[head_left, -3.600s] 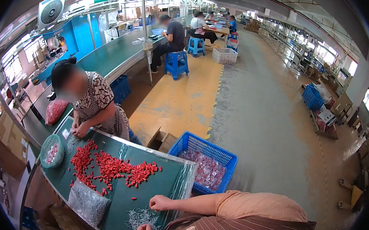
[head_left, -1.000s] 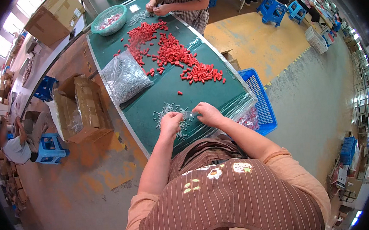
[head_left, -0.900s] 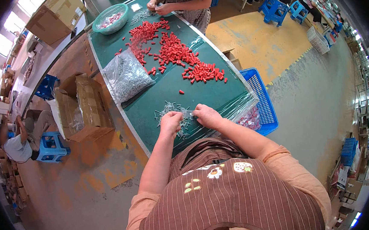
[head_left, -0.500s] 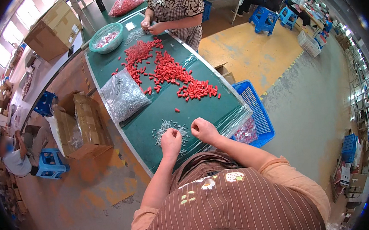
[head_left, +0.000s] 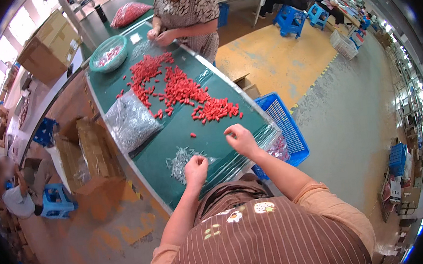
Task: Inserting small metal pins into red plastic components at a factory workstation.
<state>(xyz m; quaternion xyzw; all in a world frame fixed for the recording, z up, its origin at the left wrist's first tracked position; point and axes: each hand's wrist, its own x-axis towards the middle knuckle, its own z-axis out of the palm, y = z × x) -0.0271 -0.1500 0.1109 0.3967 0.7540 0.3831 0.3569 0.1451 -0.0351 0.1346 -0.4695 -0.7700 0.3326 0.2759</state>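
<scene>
My left hand [head_left: 196, 171] is closed at the right edge of a pile of thin clear-grey sticks [head_left: 178, 163]. Its fingertips are pinched together, and whatever they hold is too small to make out. To the right and a little farther away, my right hand [head_left: 241, 141] hovers over the green tabletop with thumb and forefinger slightly apart. I see nothing between them. A single red cylindrical piece [head_left: 193, 134] lies to its left. Beyond it spreads a heap of red cylindrical pieces [head_left: 216, 110]. A clear plastic bag [head_left: 131, 122] full of small greyish parts rests at the table's left.
Across the green table [head_left: 221, 136] a co-worker [head_left: 187, 26] works with both hands together. A green basket [head_left: 108, 54] stands at the far left. Blue crate [head_left: 295, 131] at the right; open cardboard box [head_left: 88, 153] at the left. Another person sits by a blue stool [head_left: 57, 201].
My right hand has moved away from the left hand, rightward and slightly farther out, its fingers loosening. My left hand stays by the stick pile. The whole view has shifted a little.
</scene>
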